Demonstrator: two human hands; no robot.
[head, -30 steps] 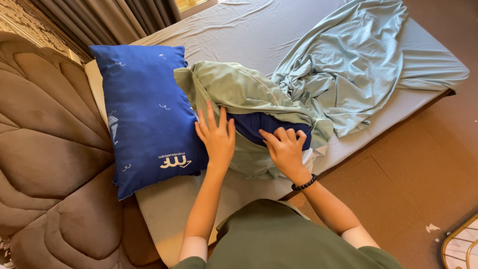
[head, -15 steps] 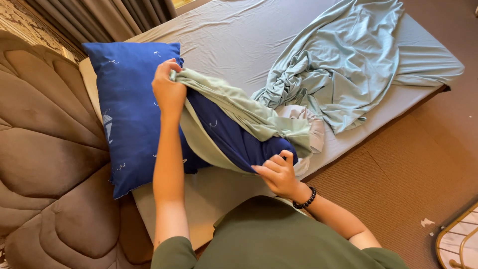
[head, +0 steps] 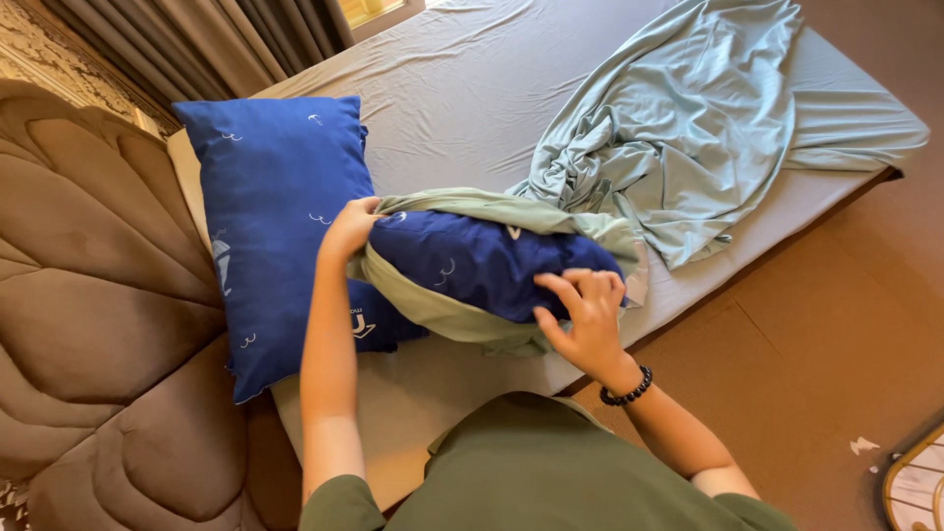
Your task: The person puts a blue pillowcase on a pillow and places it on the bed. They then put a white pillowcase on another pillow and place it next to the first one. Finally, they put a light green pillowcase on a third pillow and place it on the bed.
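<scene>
A dark blue pillow (head: 482, 265) lies partly inside a pale green pillowcase (head: 452, 317) on the bed's near edge. My left hand (head: 350, 228) grips the case's open rim at the pillow's left end. My right hand (head: 587, 315) presses on the pillow's right end, fingers curled over the blue fabric and the case edge. A second dark blue pillow (head: 270, 211) lies flat to the left, partly under the first one.
A crumpled pale green sheet (head: 678, 138) is spread over the grey mattress (head: 472, 88). A brown quilted cover (head: 88, 324) fills the left side. Curtains (head: 216, 39) hang at the back. Brown floor (head: 836, 334) lies to the right, with a round yellow-rimmed object (head: 914, 487) in the corner.
The pillow was lifted and turned from lying flat to slanted, then lowered level. My left hand moved up to the case's rim; my right hand shifted to the pillow's right end.
</scene>
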